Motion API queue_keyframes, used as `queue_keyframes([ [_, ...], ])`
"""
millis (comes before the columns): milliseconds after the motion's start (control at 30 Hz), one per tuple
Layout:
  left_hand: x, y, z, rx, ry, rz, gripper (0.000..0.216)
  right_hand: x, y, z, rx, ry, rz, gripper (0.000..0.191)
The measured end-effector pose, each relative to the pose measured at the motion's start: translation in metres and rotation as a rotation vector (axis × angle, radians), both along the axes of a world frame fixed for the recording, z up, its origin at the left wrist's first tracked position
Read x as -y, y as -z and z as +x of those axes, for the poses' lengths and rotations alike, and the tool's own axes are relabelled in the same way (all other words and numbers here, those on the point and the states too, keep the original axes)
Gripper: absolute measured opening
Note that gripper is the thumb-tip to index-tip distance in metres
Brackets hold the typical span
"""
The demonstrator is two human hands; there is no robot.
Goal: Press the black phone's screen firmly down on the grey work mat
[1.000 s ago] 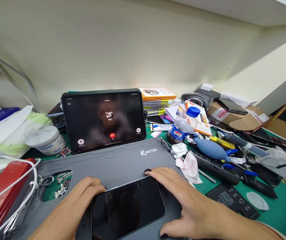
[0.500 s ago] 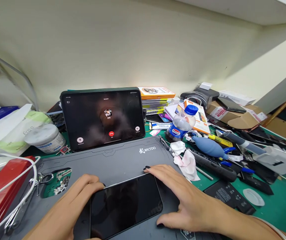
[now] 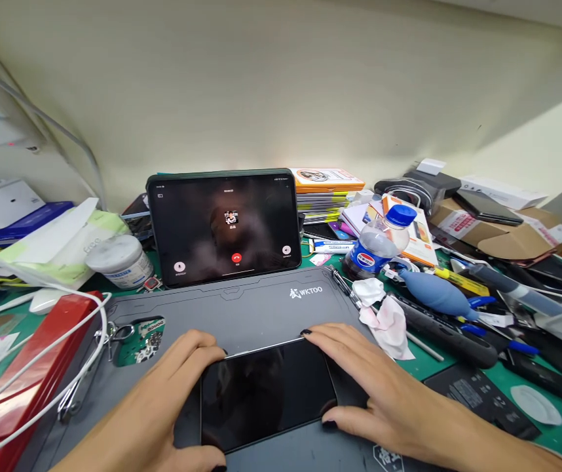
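Observation:
A smartphone with a dark screen lies lengthwise on the grey work mat, reflecting faint light. My left hand grips its left end, fingers along the far edge and thumb at the near edge. At the opposite end, my right hand spans the phone the same way, with fingertips at the far right corner and thumb at the near right corner. Behind the mat stands a tablet showing a call screen with a red button.
To the right lie a blue-capped bottle, crumpled tissue, a blue air blower and a flat black battery-like piece. A red box, white cable, scissors and a lidded jar are left.
The whole view has swung left, so everything sits further right in the picture. Both hands stay on the phone, and more of my left thumb now shows.

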State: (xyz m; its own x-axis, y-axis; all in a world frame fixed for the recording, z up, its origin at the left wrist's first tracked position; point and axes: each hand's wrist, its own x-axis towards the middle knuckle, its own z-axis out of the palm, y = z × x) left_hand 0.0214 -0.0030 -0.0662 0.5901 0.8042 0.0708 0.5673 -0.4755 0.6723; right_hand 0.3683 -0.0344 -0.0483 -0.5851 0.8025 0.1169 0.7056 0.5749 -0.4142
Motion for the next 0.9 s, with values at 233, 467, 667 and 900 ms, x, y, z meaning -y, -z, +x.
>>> queue_keyframes([
  [233, -0.004, -0.020, 0.009, -0.102, -0.005, -0.171, 0.052, -0.003, 0.003, 0.000, 0.019, -0.028, 0.078, 0.060],
  [467, 0.000, -0.014, 0.006, -0.064, -0.007, -0.144, 0.053, -0.003, 0.001, 0.001, 0.026, -0.016, 0.058, 0.059],
  [667, 0.001, -0.011, 0.006, -0.052, -0.009, -0.146, 0.057, -0.004, -0.001, 0.001, 0.037, 0.004, 0.008, 0.059],
  [900, 0.001, -0.021, 0.009, -0.069, 0.016, -0.119, 0.048, -0.005, -0.001, 0.000, 0.056, -0.008, 0.047, 0.057],
])
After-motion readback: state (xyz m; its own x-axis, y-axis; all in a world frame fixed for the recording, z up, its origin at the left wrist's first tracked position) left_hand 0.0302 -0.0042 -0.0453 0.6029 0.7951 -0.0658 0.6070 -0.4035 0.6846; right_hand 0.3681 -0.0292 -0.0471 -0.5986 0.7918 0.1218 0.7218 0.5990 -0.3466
